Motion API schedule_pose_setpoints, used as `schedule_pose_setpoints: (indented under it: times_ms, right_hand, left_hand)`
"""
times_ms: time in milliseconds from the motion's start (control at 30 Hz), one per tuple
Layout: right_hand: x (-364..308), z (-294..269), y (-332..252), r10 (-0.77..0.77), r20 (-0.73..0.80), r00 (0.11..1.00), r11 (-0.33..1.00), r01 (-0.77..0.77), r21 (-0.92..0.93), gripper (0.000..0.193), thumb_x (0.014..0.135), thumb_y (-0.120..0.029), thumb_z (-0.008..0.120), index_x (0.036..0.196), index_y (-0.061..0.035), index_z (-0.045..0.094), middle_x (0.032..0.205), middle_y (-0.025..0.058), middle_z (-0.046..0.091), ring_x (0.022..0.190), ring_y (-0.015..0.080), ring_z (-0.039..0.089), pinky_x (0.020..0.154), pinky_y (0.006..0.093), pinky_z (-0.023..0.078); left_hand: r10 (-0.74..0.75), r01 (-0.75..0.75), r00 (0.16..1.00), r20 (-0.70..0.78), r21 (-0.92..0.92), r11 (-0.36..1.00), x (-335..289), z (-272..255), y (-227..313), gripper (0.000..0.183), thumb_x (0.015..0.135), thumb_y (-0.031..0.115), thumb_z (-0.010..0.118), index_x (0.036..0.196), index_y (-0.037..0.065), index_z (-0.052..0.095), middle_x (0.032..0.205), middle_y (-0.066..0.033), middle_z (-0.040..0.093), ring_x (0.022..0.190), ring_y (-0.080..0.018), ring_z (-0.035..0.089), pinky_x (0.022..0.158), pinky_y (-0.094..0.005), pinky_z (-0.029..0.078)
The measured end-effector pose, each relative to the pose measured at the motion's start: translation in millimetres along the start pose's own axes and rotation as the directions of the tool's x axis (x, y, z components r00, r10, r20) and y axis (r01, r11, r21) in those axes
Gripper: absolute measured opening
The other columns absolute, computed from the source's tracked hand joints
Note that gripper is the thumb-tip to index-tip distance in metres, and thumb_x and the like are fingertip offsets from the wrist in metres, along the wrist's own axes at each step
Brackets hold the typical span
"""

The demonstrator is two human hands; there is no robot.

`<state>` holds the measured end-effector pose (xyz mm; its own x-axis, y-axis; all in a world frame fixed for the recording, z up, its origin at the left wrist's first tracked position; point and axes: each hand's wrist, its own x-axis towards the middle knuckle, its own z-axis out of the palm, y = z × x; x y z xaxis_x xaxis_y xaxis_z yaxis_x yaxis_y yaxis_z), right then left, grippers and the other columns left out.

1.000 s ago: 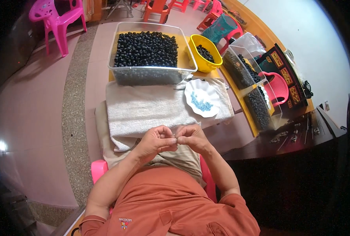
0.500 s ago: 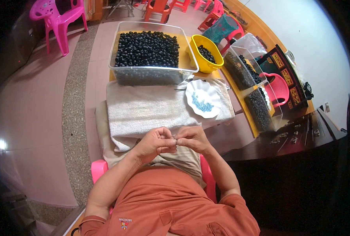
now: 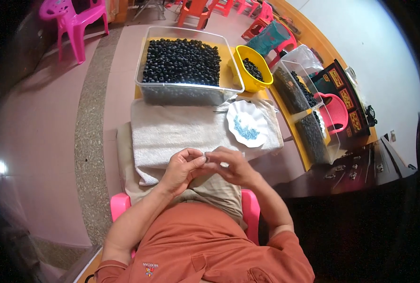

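In front of my lap, my left hand [image 3: 185,169] is closed, thumb and index finger pinching something tiny and greyish that I cannot make out. My right hand [image 3: 232,166] is right beside it, its fingertips near that pinch, slightly blurred. The right fingers are bent but apart, with nothing visible between them. Beyond the hands a white towel [image 3: 172,127] covers the near end of a low table. On the towel's right side rests a white scalloped plate [image 3: 255,113] with a scatter of small light-blue pieces [image 3: 245,129].
A clear plastic bin [image 3: 191,95] full of black beads [image 3: 181,61] stands behind the towel. To its right is a yellow basin [image 3: 259,85] with more black beads. Further right are clear boxes [image 3: 309,134] of dark beads. A pink chair [image 3: 73,23] stands far left.
My right hand's fingers have parted from their pinch and lifted a little, while the left keeps pinching. The view has shifted slightly, so the table appears a bit further right and lower.
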<state>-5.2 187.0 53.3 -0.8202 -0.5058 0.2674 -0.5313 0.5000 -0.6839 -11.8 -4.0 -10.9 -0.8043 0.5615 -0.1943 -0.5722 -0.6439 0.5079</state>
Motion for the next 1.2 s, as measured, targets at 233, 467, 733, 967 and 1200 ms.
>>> schedule_pose_setpoints:
  times_ms: [233,467,733,967,1200]
  right_hand:
    - [103.7,-96.3,23.9,-0.179,-0.215,0.96,0.974,0.143,-0.173,0.02,0.083,0.002,0.065,0.102,-0.0017,0.067,0.084,0.0075,0.066,0.071,0.014,0.061,0.064,0.0261,0.049]
    - [215.0,-116.1,112.1,0.156,0.274,0.949,0.918,-0.037,-0.394,0.016,0.076,-0.002,0.064,0.091,-0.0027,0.071,0.085,0.0165,0.07,0.079,0.0281,0.068,0.071,0.0376,0.052]
    - [237.0,-78.2,153.7,0.238,0.495,0.835,0.735,0.178,-0.654,0.028,0.071,0.001,0.056,0.094,-0.0061,0.071,0.089,0.0202,0.068,0.087,0.0379,0.065,0.075,0.046,0.053]
    - [241.5,-75.5,143.2,0.341,0.549,0.763,0.681,0.203,-0.704,0.023,0.084,-0.017,0.057,0.102,-0.0096,0.07,0.09,0.0179,0.068,0.088,0.0359,0.064,0.076,0.0448,0.051]
    - [242.7,-67.6,148.9,0.314,0.543,0.779,0.688,0.207,-0.695,0.016,0.084,-0.018,0.056,0.085,-0.0056,0.067,0.086,0.0191,0.066,0.085,0.0377,0.063,0.071,0.0469,0.051]
  left_hand:
    - [-0.021,0.022,1.0,-0.021,0.046,0.999,1.9,0.2,1.7,0.016,0.09,0.004,0.063,0.105,0.0,0.06,0.092,-0.0085,0.065,0.081,-0.0177,0.065,0.076,-0.0299,0.058]
    - [-0.015,0.016,1.0,-0.012,0.037,0.999,3.4,-0.4,6.9,0.013,0.089,0.002,0.064,0.101,-0.001,0.063,0.09,-0.0073,0.066,0.082,-0.0154,0.066,0.076,-0.0293,0.058]
    - [-0.019,0.019,1.0,-0.009,0.007,1.0,5.6,-7.7,8.2,0.016,0.089,0.002,0.064,0.104,-0.003,0.062,0.091,-0.0082,0.065,0.083,-0.0157,0.066,0.079,-0.0318,0.059]
    - [-0.064,0.063,0.997,-0.043,-0.018,0.998,2.7,-6.0,8.8,0.014,0.089,0.002,0.064,0.102,-0.003,0.062,0.09,-0.0093,0.065,0.082,-0.0171,0.066,0.079,-0.0319,0.059]
    - [-0.052,0.052,0.999,-0.011,-0.008,0.999,3.8,-7.8,5.1,0.015,0.088,0.002,0.065,0.102,-0.002,0.063,0.089,-0.0091,0.067,0.081,-0.0177,0.068,0.078,-0.0312,0.059]
